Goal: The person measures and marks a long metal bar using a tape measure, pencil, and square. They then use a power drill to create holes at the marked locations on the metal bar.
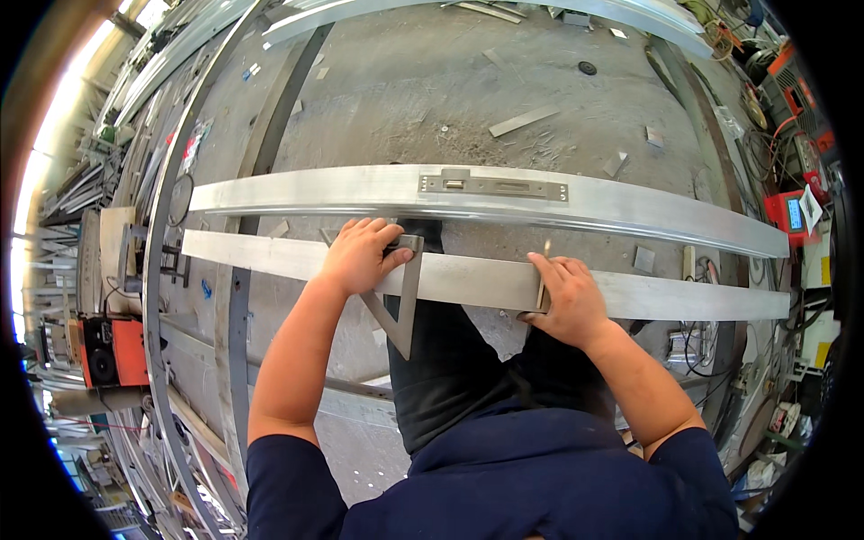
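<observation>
In my left hand [360, 256] is a triangular metal set square [407, 310], its long edge lying across the nearer aluminium bar [477, 279]. My fingers and thumb close round its upper end. Farther right, my right hand [571, 301] rests on the same bar, its fingers curled about a thin light-brown stick like a pencil [547, 246]; most of the stick is hidden by the fingers. Just beyond lies a second, wider aluminium bar [315, 193], with a metal lock plate [495, 185] set into its upper face.
Both bars lie across steel rails [236, 333] of a floor-standing frame. Offcuts [524, 121] and a small black disc [587, 67] litter the concrete floor. Stacked metal profiles [85, 193] and an orange machine [117, 351] stand left; a red device [792, 216] and cables are right.
</observation>
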### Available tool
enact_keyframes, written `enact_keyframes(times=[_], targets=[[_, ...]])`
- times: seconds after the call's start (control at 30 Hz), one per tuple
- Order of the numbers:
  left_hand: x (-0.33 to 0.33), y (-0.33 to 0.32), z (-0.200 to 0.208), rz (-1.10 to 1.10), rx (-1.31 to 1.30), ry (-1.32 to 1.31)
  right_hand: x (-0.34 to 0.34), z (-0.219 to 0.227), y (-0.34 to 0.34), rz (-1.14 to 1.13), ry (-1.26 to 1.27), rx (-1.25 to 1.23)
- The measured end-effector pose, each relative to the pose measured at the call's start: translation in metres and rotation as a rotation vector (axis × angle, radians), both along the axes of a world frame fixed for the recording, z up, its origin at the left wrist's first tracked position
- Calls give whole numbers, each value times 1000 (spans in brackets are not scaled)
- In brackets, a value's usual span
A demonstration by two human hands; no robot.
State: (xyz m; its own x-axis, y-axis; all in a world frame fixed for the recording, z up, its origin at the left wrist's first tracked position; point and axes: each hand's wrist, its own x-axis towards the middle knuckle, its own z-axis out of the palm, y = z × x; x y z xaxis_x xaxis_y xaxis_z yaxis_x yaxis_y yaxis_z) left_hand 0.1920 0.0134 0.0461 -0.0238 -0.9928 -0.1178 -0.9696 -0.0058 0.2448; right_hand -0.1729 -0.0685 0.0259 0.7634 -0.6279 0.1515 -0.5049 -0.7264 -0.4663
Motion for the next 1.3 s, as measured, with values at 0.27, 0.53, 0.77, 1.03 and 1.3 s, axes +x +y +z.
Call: enact_keyframes(times=[0.27,0.53,0.77,1.03,1.3], targets=[[11,-3,-5,-41,-16,8,5,0,2,-52,-148,10],[13,-10,-3,-68,35,44,5,1,1,-27,-95,-94],[19,-10,-5,-103,2,53,8,-1,2,-61,-108,-86],[19,-12,-6,-126,-19,58,9,1,2,-60,-90,-83],[17,-11,-4,-103,8,88,9,-1,2,-45,-85,-130]])
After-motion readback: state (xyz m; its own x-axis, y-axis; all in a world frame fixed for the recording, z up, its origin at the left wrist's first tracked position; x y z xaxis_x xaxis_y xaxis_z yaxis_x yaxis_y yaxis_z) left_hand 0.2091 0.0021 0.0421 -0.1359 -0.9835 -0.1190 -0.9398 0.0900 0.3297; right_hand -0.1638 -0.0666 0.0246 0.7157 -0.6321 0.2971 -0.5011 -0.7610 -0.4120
